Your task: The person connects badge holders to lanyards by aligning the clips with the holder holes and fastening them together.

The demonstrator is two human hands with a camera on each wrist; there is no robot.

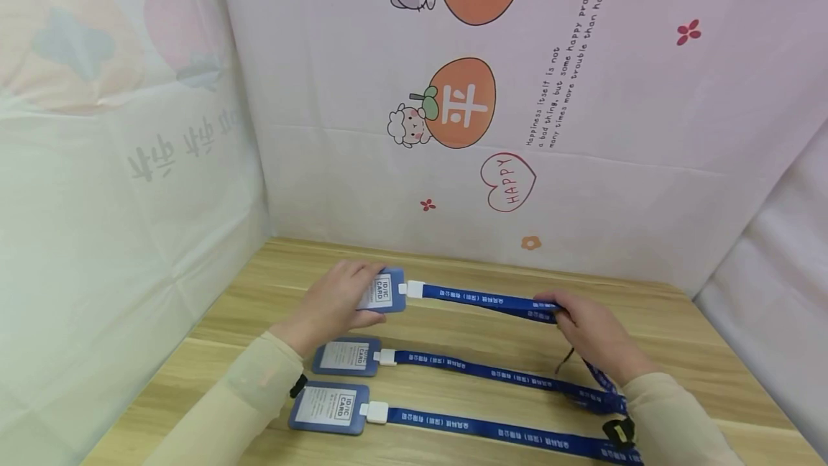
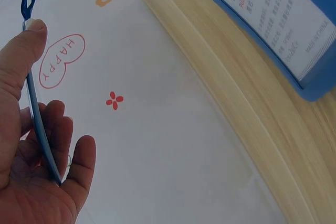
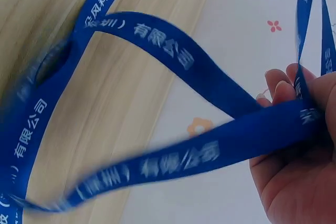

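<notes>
In the head view my left hand (image 1: 330, 302) grips a blue-framed ID card holder (image 1: 393, 289) above the wooden table. The left wrist view shows that card holder (image 2: 37, 116) edge-on between thumb and fingers. From its white clip (image 1: 415, 289) a blue printed lanyard (image 1: 479, 298) runs rightward to my right hand (image 1: 594, 333), which pinches the strap. Beyond that grip, loose lanyard (image 3: 173, 163) hangs in a loop in the right wrist view. Nearer me, a second card holder (image 1: 346, 357) and a third card holder (image 1: 330, 407) lie flat, side by side, their lanyards stretched right.
The wooden table (image 1: 259, 293) meets a printed white cloth (image 1: 349, 185) at its back edge. More cloth hangs at the left (image 1: 129, 236) and right (image 1: 776, 236). The lying lanyards (image 1: 479, 428) pass close to my right wrist.
</notes>
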